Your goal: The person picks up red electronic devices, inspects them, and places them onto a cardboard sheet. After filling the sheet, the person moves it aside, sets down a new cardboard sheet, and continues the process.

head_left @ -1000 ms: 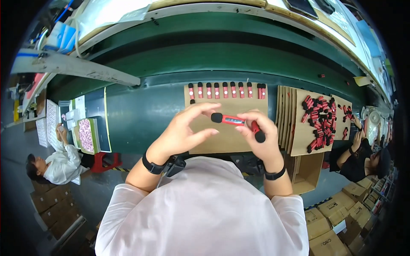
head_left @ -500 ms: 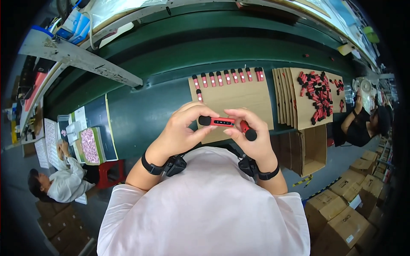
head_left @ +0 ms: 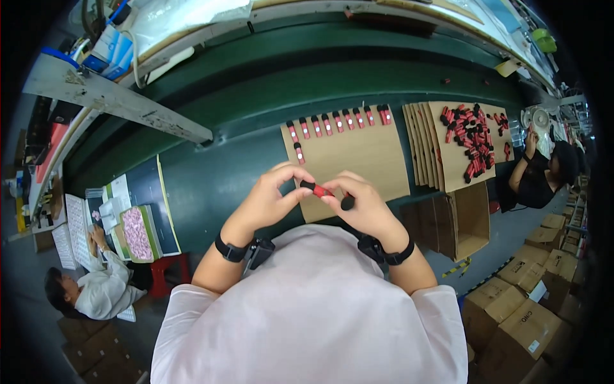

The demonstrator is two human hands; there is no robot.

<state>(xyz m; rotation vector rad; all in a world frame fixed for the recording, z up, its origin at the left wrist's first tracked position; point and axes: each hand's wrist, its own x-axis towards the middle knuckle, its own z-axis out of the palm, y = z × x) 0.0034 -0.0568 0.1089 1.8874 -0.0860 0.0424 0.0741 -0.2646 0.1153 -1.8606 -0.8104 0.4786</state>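
Note:
Between my hands is a small red microphone (head_left: 320, 191) with a black rounded head. It tilts down to the right. My left hand (head_left: 273, 197) pinches it at the black head, thumb and fingertips together. The fingers of my right hand (head_left: 361, 203) close on its red end. A second microphone is tucked in my right hand, its black head (head_left: 347, 203) showing below the fingers and its body mostly hidden. Both hands are above the near part of a brown cardboard sheet (head_left: 358, 153). A row of similar microphones (head_left: 327, 123) lies along its far edge, with another microphone (head_left: 299, 153) below the row's left end.
Right of the sheet, upright cardboard dividers (head_left: 422, 147) stand beside a cardboard piece (head_left: 455, 173) heaped with microphones (head_left: 472, 141). An open carton (head_left: 472, 224) is below. A metal post (head_left: 121, 96) slants in at left. Co-workers sit left (head_left: 105, 288) and right (head_left: 540, 176).
The held microphone has turned from nearly level, with its dark button panel showing, to slanting down rightward. My right hand has shifted left and covers more of the second microphone.

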